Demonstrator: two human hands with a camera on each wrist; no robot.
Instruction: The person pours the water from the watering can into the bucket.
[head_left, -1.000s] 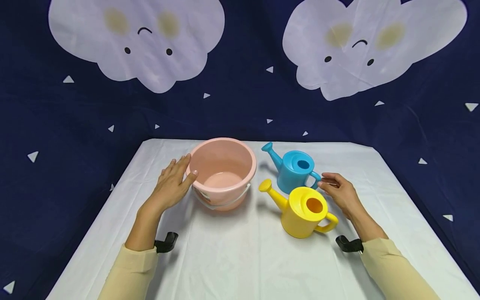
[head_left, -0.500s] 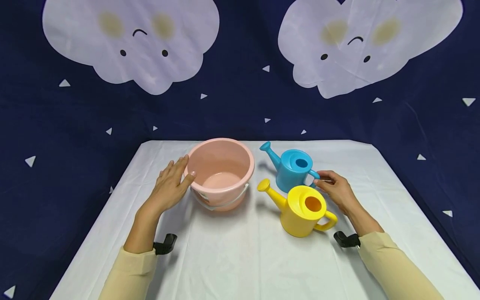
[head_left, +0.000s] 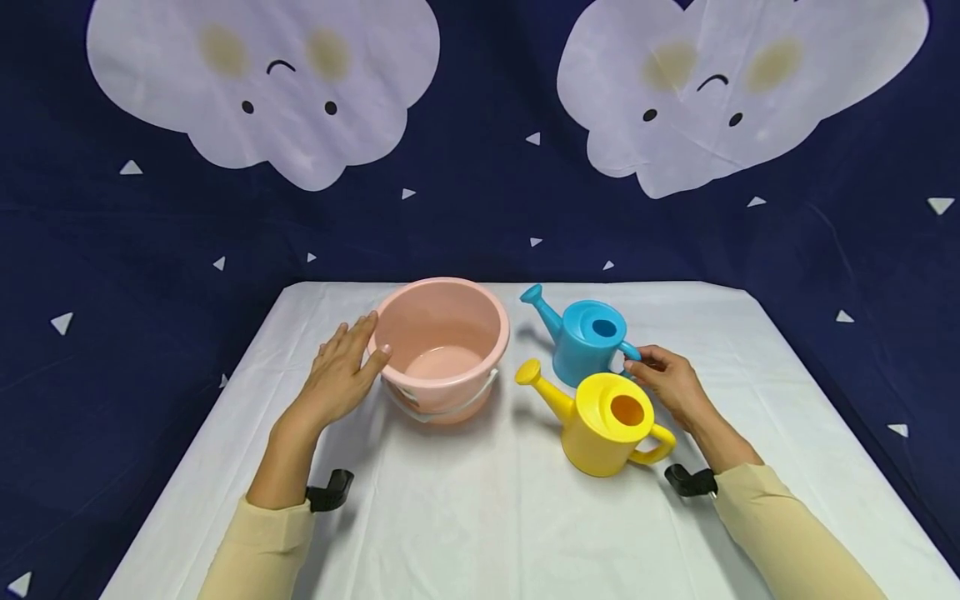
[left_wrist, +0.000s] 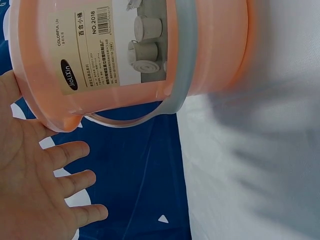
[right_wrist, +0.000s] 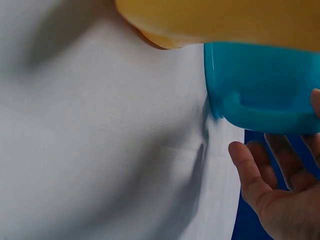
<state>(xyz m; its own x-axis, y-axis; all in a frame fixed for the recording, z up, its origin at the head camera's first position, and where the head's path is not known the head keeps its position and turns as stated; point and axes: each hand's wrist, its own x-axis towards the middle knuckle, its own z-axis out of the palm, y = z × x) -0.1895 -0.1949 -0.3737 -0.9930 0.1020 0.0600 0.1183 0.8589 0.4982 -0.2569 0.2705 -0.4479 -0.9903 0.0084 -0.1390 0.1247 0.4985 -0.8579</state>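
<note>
Resting flat against the pink bucket (head_left: 442, 346), left hand (head_left: 339, 373) relaxed; right hand (head_left: 672, 385) pinching blue can's handle (head_left: 628, 357)

Both forearms reach forward, the left hand (head_left: 339, 372) flat with fingers straight, the right hand (head_left: 670, 385) loosely curled.

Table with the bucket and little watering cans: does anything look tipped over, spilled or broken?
Nothing stands out. The pink bucket, blue watering can and yellow watering can all stand upright on the white tablecloth, with no spill or damage visible.
</note>
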